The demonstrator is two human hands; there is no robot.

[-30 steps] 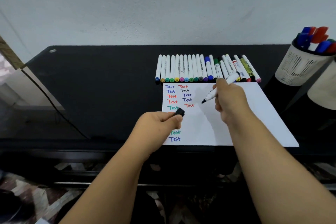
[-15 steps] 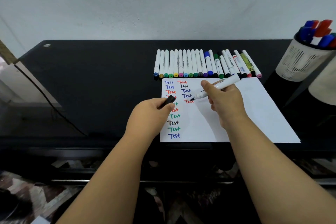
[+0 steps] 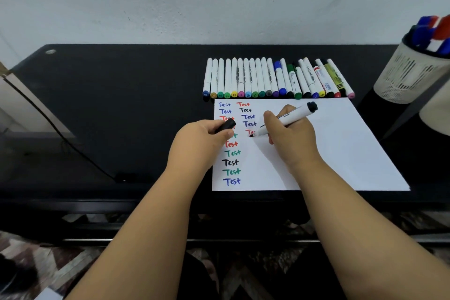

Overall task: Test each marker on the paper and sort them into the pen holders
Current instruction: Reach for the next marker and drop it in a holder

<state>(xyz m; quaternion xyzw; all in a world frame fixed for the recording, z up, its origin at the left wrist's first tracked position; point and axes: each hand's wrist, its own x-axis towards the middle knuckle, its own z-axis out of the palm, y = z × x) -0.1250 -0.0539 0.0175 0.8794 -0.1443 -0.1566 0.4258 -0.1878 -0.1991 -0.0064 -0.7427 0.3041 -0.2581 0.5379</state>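
Holding the black marker [image 3: 285,121] tight in my right hand [image 3: 291,135] over the paper [image 3: 328,151] while my left hand [image 3: 198,145] pinches its cap [image 3: 225,125], I should press softly and write below the last red word.

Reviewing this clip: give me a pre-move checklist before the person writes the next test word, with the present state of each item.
1. Cap off: ok. The left hand holds the black marker cap.
2. Marker gripped: ok. The right hand holds the white black-tipped marker.
3. Tip at paper: ok. It points at the white paper sheet beside the second column of words; contact cannot tell.
4. Blank space below that column: ok.
5. Untested markers: ok. The row of capped markers lies behind the sheet.
6. White mesh pen holder: ok, at the right, already holding markers.
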